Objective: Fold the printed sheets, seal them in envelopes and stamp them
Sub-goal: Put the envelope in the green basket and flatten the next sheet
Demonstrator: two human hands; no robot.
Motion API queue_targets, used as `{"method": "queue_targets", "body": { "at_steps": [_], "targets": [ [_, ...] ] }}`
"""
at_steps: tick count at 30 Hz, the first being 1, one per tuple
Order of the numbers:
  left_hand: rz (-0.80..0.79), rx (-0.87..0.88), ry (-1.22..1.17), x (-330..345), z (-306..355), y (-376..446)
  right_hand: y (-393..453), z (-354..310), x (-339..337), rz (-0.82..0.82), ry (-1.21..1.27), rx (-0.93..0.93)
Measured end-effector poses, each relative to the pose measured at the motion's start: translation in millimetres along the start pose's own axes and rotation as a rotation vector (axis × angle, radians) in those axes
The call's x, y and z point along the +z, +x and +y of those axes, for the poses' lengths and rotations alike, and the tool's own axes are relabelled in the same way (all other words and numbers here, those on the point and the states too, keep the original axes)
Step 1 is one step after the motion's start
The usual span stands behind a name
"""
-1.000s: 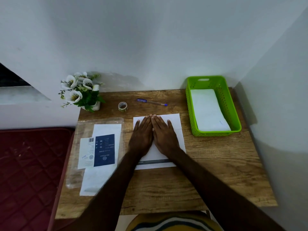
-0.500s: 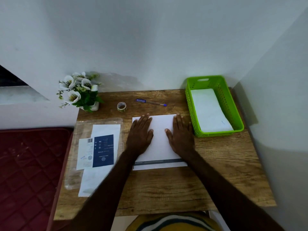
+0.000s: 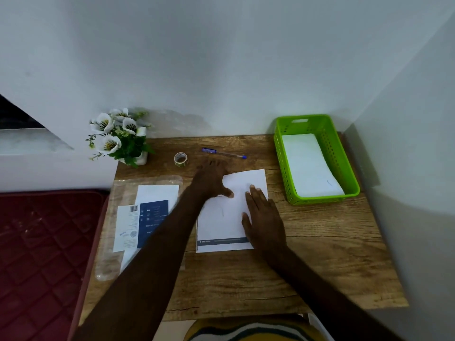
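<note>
A folded printed sheet [image 3: 222,223] with a dark band along its near edge lies in the middle of the wooden table [image 3: 307,262]. My left hand [image 3: 211,179] reaches over the sheet's far left corner, fingers extended towards the back of the table, thumb on the paper. Flat on the sheet's right side, with straight fingers, rests my right hand [image 3: 262,217]. A small roll of stamps or tape [image 3: 180,158] stands just beyond my left hand. At the left, a clear plastic sleeve [image 3: 118,232] holds white envelopes [image 3: 157,193] and a blue-and-white label.
A green basket [image 3: 342,153] holding white paper sits at the back right. A blue pen [image 3: 223,153] lies near the back edge. A pot of white flowers [image 3: 120,139] stands at the back left corner. Walls close off the back and right; a red mattress [image 3: 41,254] is left.
My hands slid apart across the sheet, then my left hand moved forward past the sheet's far left corner. My right hand drew back towards the sheet's right middle.
</note>
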State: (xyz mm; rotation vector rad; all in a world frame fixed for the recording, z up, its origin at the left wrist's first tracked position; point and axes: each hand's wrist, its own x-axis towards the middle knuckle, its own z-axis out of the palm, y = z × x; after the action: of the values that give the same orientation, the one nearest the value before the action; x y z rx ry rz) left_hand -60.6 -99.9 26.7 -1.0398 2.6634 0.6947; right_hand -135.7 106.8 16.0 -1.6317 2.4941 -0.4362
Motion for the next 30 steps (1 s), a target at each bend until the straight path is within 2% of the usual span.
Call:
{"method": "queue_targets", "body": {
  "at_steps": [2,4,10,16,19,22,24,28,30],
  "targets": [
    [-0.02,0.003,-0.006,-2.8,2.2,0.0,-10.1,4.3,1.1,0.124,0.01,-0.015],
    [-0.02,-0.011,-0.028,-4.2,4.8,-1.2,-19.3,7.7,1.8,0.141,0.004,-0.01],
    [0.055,-0.042,-0.008,-8.9,12.6,-6.9,-37.0,12.4,20.1,-0.013,-0.065,-0.1],
    [0.278,-0.04,0.139,-1.7,25.8,-22.1,-25.3,10.3,18.3,-0.254,-0.054,-0.034],
    [0.46,0.075,0.198,11.8,28.0,-33.5,-15.0,8.8,15.2,-0.337,-0.065,-0.023],
    [0.658,0.212,0.182,39.7,18.5,-41.4,-12.4,10.0,18.5,-0.332,-0.078,-0.027],
    [0.653,0.264,0.126,57.0,11.7,-48.8,-13.7,12.4,22.4,-0.285,-0.065,-0.042],
    [0.518,0.297,0.15,85.4,-1.4,-61.6,-14.8,14.0,25.1,-0.224,-0.062,-0.059],
    [0.461,0.29,0.148,94.6,-4.1,-66.2,-15.4,14.5,28.6,-0.144,-0.111,-0.069]
  ]
}}
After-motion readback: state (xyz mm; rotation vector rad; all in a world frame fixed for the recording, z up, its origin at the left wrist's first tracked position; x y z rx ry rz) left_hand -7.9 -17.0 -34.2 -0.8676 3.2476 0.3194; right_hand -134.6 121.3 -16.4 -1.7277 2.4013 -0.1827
